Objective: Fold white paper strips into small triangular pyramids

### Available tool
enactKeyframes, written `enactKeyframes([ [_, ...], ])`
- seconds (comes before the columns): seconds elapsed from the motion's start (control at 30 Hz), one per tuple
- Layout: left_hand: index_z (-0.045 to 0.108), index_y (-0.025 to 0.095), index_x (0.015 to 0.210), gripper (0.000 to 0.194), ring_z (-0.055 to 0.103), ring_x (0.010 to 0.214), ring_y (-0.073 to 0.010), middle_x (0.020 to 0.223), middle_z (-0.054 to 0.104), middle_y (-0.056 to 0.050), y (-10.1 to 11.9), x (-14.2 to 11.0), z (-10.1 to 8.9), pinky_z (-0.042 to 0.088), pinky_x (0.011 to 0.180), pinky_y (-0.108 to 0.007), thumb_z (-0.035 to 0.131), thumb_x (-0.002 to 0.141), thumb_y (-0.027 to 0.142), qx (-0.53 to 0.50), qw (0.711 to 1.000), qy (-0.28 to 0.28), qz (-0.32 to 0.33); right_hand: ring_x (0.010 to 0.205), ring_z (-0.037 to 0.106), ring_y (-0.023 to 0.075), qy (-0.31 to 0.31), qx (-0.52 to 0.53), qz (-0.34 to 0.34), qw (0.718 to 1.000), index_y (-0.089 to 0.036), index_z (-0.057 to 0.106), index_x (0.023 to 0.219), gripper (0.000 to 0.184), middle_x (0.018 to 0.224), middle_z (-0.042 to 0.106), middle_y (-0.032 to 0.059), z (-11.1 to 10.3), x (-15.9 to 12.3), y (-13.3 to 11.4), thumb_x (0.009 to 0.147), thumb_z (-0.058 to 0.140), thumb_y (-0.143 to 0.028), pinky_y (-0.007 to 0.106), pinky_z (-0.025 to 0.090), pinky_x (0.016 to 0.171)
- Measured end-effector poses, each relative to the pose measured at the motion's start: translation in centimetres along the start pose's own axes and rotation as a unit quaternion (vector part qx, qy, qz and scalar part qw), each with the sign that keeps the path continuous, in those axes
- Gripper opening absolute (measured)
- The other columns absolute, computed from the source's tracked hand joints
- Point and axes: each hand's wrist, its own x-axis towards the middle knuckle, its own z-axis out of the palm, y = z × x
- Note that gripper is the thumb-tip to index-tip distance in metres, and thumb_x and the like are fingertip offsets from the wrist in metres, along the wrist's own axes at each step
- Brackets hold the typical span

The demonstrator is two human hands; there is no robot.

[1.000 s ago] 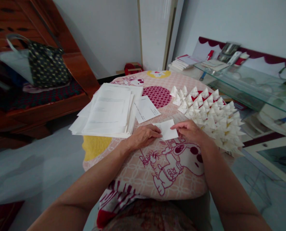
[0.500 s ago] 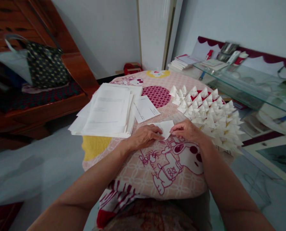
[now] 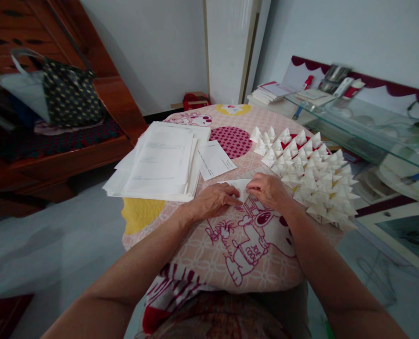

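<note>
A small white sheet of paper (image 3: 243,187) lies on the cloth-covered table between my hands, its right part partly covered by fingers. My left hand (image 3: 218,199) is closed over its left side, fingers curled and pressing it down. With thumb and fingertips pinched, my right hand (image 3: 268,189) grips the sheet's right edge. Just beyond them rests a loose printed slip (image 3: 216,160). To the left is a stack of printed paper (image 3: 160,160). Several rows of folded white paper pieces (image 3: 310,172) with upright points stand to the right of my right hand.
A pink patterned cloth (image 3: 202,254) covers the round table. Right of it stands a glass shelf (image 3: 365,132) with a red-and-white cup (image 3: 354,88) and metal containers (image 3: 336,75). On the left, a wooden bench (image 3: 114,101) bears a dark patterned bag (image 3: 70,94).
My right hand has shifted slightly left, bringing the paper's right edge inward over the sheet. My left hand stays nearly in place on the left side. The whole view has shifted slightly.
</note>
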Motion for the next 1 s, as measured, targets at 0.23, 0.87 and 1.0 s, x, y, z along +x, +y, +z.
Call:
enactKeyframes([
  [0.23,0.075,0.030,0.119,0.040,0.067,0.108,-0.0200,0.124,0.071,-0.005,0.0,-0.1,-0.2,0.053,0.095,-0.035,0.057,0.092,0.007,-0.008,1.000,0.005,0.001,0.069,0.057,0.0148,-0.006,0.122,0.022,0.992,-0.017,0.075,0.079,0.013,0.079,0.070,0.0042,-0.8,0.1,-0.1,0.085,0.064,-0.019,0.027,0.039,0.066],
  [0.87,0.075,0.019,0.116,0.030,0.071,0.099,-0.0181,0.109,0.076,-0.009,-0.2,-0.4,-0.4,0.055,0.090,-0.031,0.053,0.096,0.012,-0.078,0.996,0.041,-0.018,0.053,0.046,0.0088,-0.064,0.217,0.132,0.965,-0.016,0.072,0.065,0.015,0.057,0.058,-0.0036,1.1,3.0,0.9,0.074,0.072,-0.027,0.024,0.032,0.052],
  [1.0,0.072,0.020,0.124,0.034,0.070,0.092,-0.0176,0.106,0.075,-0.009,0.2,-0.2,-0.5,0.055,0.085,-0.030,0.049,0.099,0.015,-0.053,0.998,0.028,-0.023,0.054,0.049,0.0103,-0.032,0.187,0.118,0.975,-0.016,0.074,0.066,0.015,0.058,0.063,-0.0013,1.5,2.8,0.8,0.076,0.072,-0.027,0.025,0.034,0.054],
])
